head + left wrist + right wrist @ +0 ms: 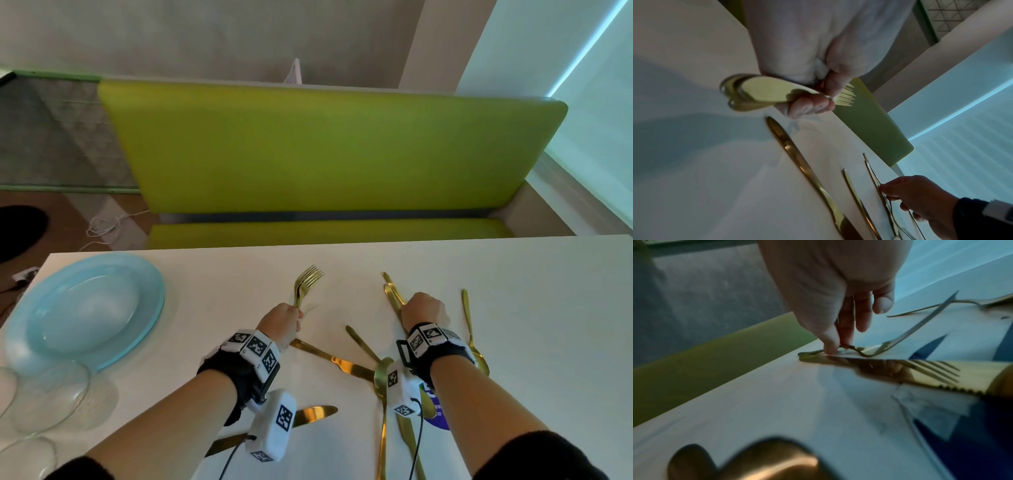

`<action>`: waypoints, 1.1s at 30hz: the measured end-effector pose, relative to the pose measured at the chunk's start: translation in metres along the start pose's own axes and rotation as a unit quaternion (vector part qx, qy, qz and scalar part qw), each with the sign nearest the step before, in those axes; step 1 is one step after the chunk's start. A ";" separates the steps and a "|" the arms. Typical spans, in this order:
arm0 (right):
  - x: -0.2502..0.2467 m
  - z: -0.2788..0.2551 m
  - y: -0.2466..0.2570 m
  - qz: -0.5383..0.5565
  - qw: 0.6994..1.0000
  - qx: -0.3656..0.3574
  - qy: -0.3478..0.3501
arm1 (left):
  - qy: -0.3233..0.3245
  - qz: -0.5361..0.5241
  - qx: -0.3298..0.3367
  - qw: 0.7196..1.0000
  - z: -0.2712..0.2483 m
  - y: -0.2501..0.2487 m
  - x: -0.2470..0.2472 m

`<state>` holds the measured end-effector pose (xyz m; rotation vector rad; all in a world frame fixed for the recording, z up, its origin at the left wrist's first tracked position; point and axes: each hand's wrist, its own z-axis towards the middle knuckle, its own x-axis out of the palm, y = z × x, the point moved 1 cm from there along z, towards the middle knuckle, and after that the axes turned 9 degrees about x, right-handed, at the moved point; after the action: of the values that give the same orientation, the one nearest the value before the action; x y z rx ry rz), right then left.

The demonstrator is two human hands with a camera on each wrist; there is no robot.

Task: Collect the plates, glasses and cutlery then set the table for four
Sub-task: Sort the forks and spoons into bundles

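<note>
On the white table: gold cutlery lies scattered in front of us, between and beneath our two wrists.
Forks in left hand: our left hand (280, 322) grips a small bundle of gold forks (303, 285) by the handles, tines fanned away from us and lifted off the table (239, 274).
Left fingers: curled tight round the handles, thumb pressed across them; in the left wrist view the handle ends (748, 92) stick out behind the fist and the tines show past the fingers (812, 105).
Right hand: our right hand (424, 310) reaches down onto the cutlery handles (392, 294) lying on the table.
Right fingers: in the right wrist view thumb and forefinger tips (830, 344) pinch a thin handle right at the table surface, the other fingers hanging loosely bent beside them; we cannot tell which piece it belongs to.
Loose pieces: a knife (334, 359) lies between our hands, a spoon (474, 339) to the right of the right wrist, another knife blade (313, 413) under the left forearm, more pieces near the right wrist camera.
Plates: a pale blue plate stack (85, 308) sits at the table's left end.
Glasses: clear glasses (44, 397) stand just beside it, nearer us.
Beyond: a green bench (325, 147) faces the far edge.
</note>
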<state>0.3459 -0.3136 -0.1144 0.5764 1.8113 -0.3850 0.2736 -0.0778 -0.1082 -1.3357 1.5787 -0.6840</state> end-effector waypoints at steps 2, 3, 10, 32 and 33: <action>-0.002 0.000 -0.002 -0.001 1.000 0.005 -0.005 | 0.003 -0.005 -0.005 1.000 -0.001 0.002 -0.001; -0.004 -0.001 -0.004 -0.003 1.000 0.003 -0.013 | 0.006 -0.004 -0.009 1.000 -0.002 0.003 -0.001; -0.034 -0.036 0.000 -0.067 0.972 -0.183 -0.132 | 0.018 0.023 0.006 1.000 -0.016 -0.001 -0.009; -0.025 -0.310 0.000 -0.138 0.830 -0.527 -0.119 | 0.240 0.038 0.065 0.968 -0.179 0.019 -0.059; -0.024 -0.317 -0.002 -0.127 0.827 -0.533 -0.125 | 0.243 0.018 0.060 0.968 -0.185 0.021 -0.063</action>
<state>0.0999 -0.1520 0.0057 -0.4882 1.5409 0.3875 0.0973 -0.0396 -0.0307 -1.0964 1.9028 -1.1285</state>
